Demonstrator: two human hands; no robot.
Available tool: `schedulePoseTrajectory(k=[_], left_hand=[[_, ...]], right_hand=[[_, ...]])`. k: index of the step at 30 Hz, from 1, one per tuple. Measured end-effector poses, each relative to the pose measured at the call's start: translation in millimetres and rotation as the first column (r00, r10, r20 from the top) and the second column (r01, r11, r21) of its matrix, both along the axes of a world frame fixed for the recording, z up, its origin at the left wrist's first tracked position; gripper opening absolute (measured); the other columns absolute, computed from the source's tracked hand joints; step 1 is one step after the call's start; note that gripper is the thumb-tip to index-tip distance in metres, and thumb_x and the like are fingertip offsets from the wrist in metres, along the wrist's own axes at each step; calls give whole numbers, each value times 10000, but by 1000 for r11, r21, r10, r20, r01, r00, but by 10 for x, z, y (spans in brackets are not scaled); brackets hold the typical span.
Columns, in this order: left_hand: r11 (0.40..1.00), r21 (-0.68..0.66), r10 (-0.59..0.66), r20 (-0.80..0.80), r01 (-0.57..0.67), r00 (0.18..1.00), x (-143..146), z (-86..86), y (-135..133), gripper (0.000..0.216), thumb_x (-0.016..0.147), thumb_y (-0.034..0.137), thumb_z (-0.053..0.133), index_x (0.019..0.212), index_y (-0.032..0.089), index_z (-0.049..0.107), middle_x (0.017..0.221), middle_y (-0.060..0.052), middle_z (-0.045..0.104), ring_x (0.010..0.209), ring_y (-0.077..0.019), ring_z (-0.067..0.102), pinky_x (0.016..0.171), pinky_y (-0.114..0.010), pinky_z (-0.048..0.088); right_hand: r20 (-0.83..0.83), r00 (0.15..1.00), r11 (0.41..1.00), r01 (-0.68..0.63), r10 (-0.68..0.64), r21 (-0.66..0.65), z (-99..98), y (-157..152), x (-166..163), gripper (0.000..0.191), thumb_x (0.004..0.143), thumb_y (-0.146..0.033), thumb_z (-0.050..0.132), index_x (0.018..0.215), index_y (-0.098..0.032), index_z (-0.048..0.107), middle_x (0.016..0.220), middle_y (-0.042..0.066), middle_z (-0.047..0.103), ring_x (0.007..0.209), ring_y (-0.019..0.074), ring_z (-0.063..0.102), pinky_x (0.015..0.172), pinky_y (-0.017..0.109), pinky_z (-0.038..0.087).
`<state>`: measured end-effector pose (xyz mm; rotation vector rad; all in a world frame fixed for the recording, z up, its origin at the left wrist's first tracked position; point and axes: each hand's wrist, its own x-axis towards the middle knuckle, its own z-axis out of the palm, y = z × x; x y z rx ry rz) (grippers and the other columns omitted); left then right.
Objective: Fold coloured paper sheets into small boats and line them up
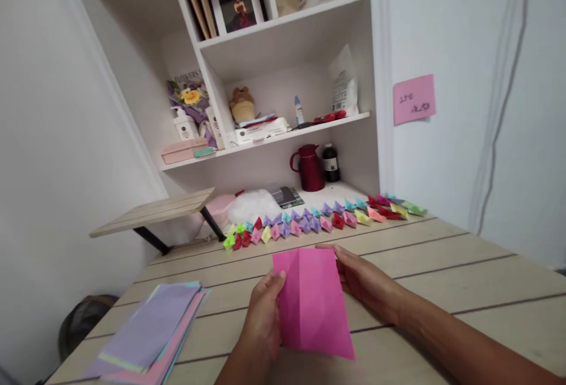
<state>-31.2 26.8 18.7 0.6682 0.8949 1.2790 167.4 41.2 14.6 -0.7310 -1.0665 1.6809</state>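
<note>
A bright pink sheet of paper (316, 302) with a lengthwise crease left of its middle is held just above the table. My left hand (265, 308) is closed on its left edge, thumb on the front and fingers behind. At the upper right corner, my right hand (360, 279) has its fingers around the edge, some of them hidden behind the sheet. To the left lies a stack of coloured paper (150, 326), lilac on top with pink and blue sheets beneath. Beyond the sheet, several small folded paper boats (305, 226) stand in two rows.
At the left back stands a small wooden riser (154, 211) on black legs. A white shelf unit (283, 25) rises behind the table (442, 273), with a red jug (312, 167) and a dark bottle (331, 164) at its base. A pink note (414, 99) is on the right wall.
</note>
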Motion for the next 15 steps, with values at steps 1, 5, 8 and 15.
schedulePoseTrajectory(k=[1, 5, 8, 15], left_hand=[[1000, -5, -23, -1, 23, 1000, 40, -34, -4, 209, 710, 220, 759, 867, 132, 653, 742, -59, 727, 663, -177, 685, 655, -267, 537], [997, 19, -75, 38, 75, 996, 82, -64, -54, 245, 725, 236, 750, 926, 130, 660, 851, -83, 738, 772, -200, 698, 731, -288, 537], [999, 26, -44, 94, 42, 995, 20, -58, -78, 222, 726, 242, 749, 899, 132, 664, 888, -78, 739, 776, -187, 695, 770, -289, 530], [999, 19, 35, 183, -39, 983, -13, -25, -107, 210, 706, 250, 761, 852, 141, 657, 848, -66, 735, 718, -175, 688, 806, -320, 525]], right_hand=[[15, 999, 999, 44, -44, -20, 2, -1, -10, 439, 843, -527, 568, 1176, -241, 572, 1029, 66, 693, 898, 211, 649, 815, 340, 473], [122, 960, 965, 260, -254, -40, -9, 34, -8, 422, 785, -486, 637, 1152, -288, 581, 937, 32, 682, 792, 201, 626, 666, 303, 458], [248, 799, 836, 510, -548, 202, -9, 106, 98, 424, 722, -431, 694, 1113, -289, 609, 1060, 46, 630, 887, 215, 599, 756, 327, 448], [410, 820, 878, 214, -400, 429, -88, 111, 77, 369, 843, -520, 539, 921, -188, 682, 837, 45, 650, 822, 220, 583, 778, 361, 443]])
